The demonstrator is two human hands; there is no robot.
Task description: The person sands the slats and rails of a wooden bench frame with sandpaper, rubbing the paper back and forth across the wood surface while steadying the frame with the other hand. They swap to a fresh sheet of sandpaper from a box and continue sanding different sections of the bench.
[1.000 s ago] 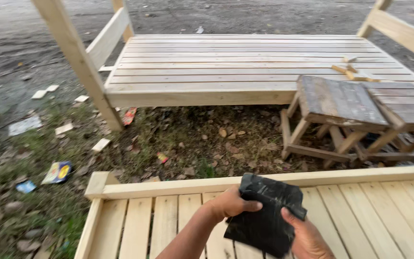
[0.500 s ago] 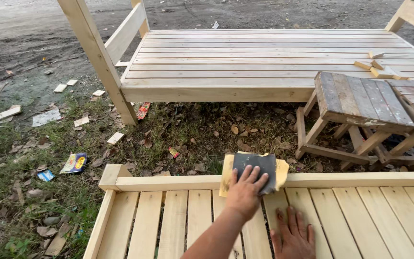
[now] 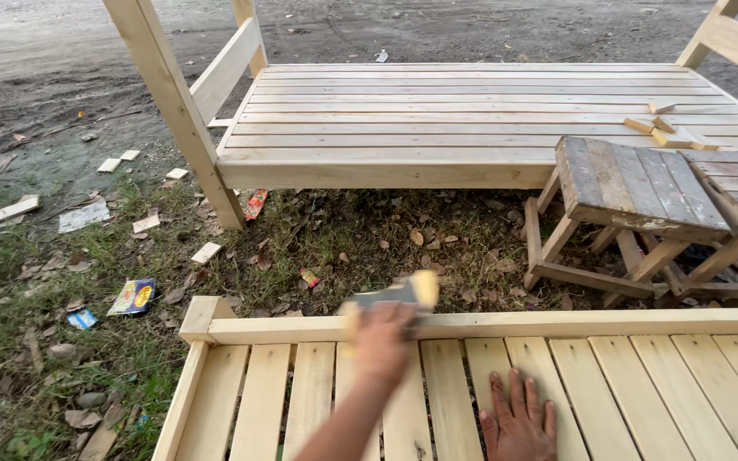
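My left hand (image 3: 383, 340) pressed the light, stiff sanding block (image 3: 395, 296), gripped across its back, on the slatted frame's far rail (image 3: 557, 323); my right hand (image 3: 518, 420) lay open, flat.

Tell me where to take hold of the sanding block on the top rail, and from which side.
Take the sanding block from above, palm flat on its dark upper face, fingers wrapping its far and near long edges. It lies flat across the narrow rail, so the sides are free. The left hand already covers it this way, though blurred; the right hand lies flat on the slats.
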